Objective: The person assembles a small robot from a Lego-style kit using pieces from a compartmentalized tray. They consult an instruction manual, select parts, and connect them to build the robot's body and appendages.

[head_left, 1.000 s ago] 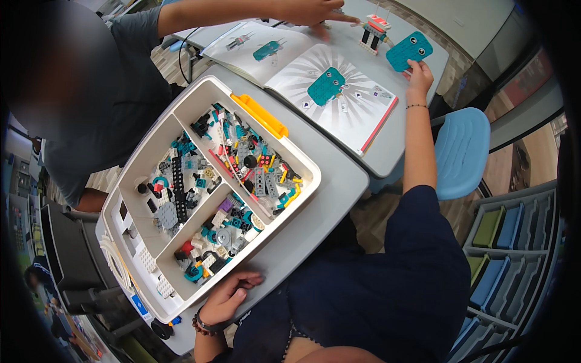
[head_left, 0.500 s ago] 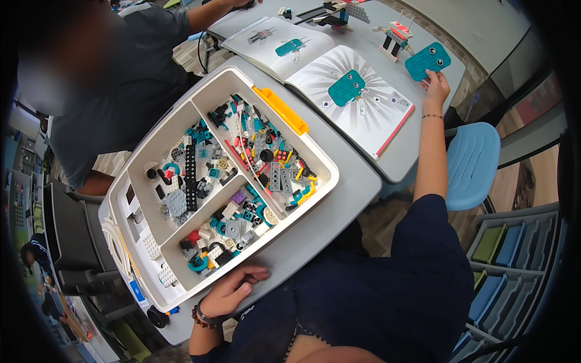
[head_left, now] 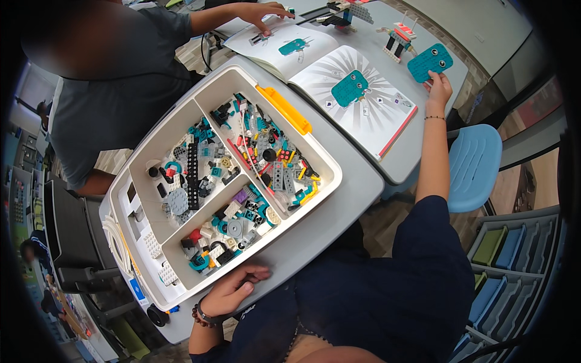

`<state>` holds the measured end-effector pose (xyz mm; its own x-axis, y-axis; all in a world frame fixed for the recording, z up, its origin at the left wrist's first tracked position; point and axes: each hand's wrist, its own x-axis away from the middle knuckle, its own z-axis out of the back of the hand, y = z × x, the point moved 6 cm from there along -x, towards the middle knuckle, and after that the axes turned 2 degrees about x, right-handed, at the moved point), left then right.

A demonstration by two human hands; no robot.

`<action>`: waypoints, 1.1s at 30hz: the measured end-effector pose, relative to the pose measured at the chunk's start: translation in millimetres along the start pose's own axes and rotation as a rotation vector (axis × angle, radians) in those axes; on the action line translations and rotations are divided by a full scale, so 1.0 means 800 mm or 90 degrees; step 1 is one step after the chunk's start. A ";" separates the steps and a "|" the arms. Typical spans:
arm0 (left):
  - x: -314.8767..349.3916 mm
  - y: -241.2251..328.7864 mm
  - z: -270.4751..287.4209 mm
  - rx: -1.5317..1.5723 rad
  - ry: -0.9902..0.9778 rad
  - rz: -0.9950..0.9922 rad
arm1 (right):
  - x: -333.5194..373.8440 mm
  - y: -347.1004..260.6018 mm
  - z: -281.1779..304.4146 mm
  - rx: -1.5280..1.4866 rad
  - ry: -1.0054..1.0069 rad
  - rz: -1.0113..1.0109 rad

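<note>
My right hand (head_left: 439,91) is raised at the far right and pinches the lower edge of a teal rounded panel (head_left: 426,62) with two round eyes on it. Close by stands a small brick model (head_left: 399,41) in black, white and coral. My left hand (head_left: 233,289) lies on the grey table edge, fingers loosely bent and thumb apart, with nothing in it. It is beside the near wall of a white sorting tray (head_left: 330,175) filled with building bricks. Beyond the tray an instruction book (head_left: 381,124) lies spread, picturing a teal figure.
Across the tray sits a person in a grey shirt (head_left: 115,103), one hand (head_left: 263,13) over the book's left page. Another brick model (head_left: 346,15) stands at the back. A blue chair (head_left: 475,169) and a drawer rack (head_left: 514,260) are on the right. White cable (head_left: 118,245) lies left.
The other person's hand has come down over the left page of the book. My two hands and the teal panel stay nearly where they were; the view has shifted slightly.
</note>
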<state>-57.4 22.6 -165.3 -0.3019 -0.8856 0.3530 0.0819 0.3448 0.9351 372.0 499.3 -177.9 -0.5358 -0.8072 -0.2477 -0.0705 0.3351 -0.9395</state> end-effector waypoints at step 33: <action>-0.001 0.000 0.001 -0.013 0.018 0.013 | 0.004 -0.003 -0.003 0.028 -0.032 0.016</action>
<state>-57.8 23.6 -165.4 -0.2724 -0.8871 0.3727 0.1066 0.3571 0.9280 368.4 497.5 -176.0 -0.4933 -0.8229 -0.2819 -0.0198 0.3346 -0.9421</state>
